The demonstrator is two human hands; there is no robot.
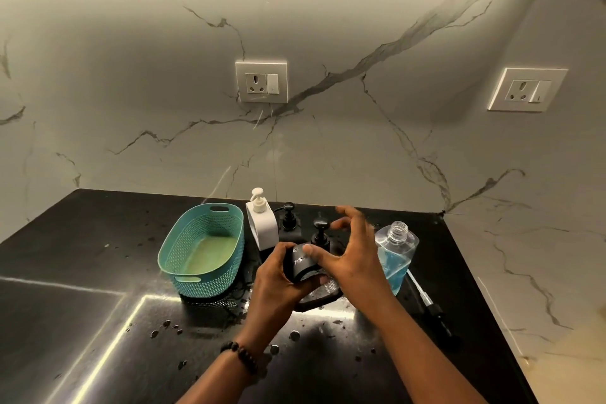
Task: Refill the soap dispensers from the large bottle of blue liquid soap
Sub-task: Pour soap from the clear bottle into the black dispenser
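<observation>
The left hand (278,275) is wrapped around a black soap dispenser (303,264), holding it just above the dark countertop (98,321) near the middle of the scene, its body tipped so the long axis leans up and away toward the far wall. The pump head (321,226) sits at the far, upper end. The right hand (347,252) is right beside it — thumb touching the near shoulder of the bottle, the other fingers (351,216) spread wide and curled in the air just right of the pump, gripping nothing.

So the pump lies up and slightly left of those open fingers, and the right hand is the nearer one to it; a twist of the top looks like the step coming, with the left steadying the body.

The large bottle of blue liquid soap (395,256) stands uncapped just right of the right hand, about half full. Its own pump with tube (426,300) lies on the counter, nearer and to the right. A white dispenser (262,223) and another black one (288,218) wait at the far side, beside a teal basket (203,249).
</observation>
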